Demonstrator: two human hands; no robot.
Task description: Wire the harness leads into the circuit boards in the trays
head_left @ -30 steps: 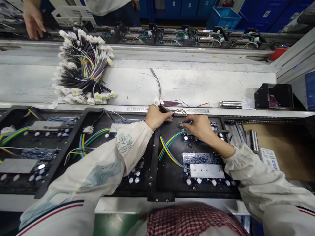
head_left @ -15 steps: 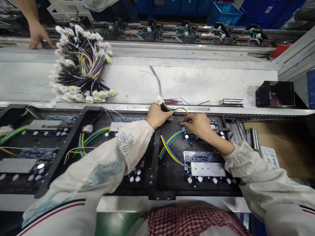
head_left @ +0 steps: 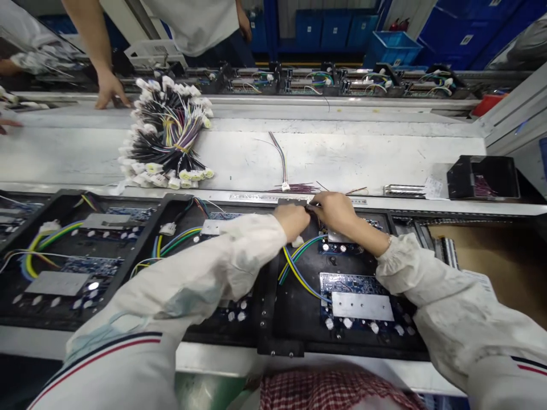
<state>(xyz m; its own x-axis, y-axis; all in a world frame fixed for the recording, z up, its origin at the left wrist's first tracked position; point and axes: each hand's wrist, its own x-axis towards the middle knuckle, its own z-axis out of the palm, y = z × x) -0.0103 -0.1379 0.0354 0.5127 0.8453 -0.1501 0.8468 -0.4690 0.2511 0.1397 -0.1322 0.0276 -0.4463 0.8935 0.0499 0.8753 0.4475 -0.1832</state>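
My left hand (head_left: pixel 293 222) is closed at the upper left of the black tray (head_left: pixel 294 319), its fingers curled around a dark-sleeved cable that is mostly hidden. My right hand (head_left: pixel 335 212) meets it from the right, thumb and finger pinching the same cable. Below my left hand hangs a white connector (head_left: pixel 298 242). Under my right wrist sits the upper circuit board (head_left: pixel 337 236), partly covered. The lower circuit board (head_left: pixel 362 306) has a silver plate, with yellow, blue and green wires (head_left: pixel 294 267) curving left of it.
A loose wire harness (head_left: pixel 282 162) lies on the white bench, beside a large bundle of harnesses (head_left: pixel 171 136). A black bin (head_left: pixel 482 177) stands at the right. More trays (head_left: pixel 77 245) continue leftward. Another person's hand (head_left: pixel 111 90) rests on the bench's far side.
My hands have come together at the tray's upper edge; the right moved left. The wires stretched between them are now mostly hidden. The view has shifted, and the loose harness's connector shows clear of my left hand.
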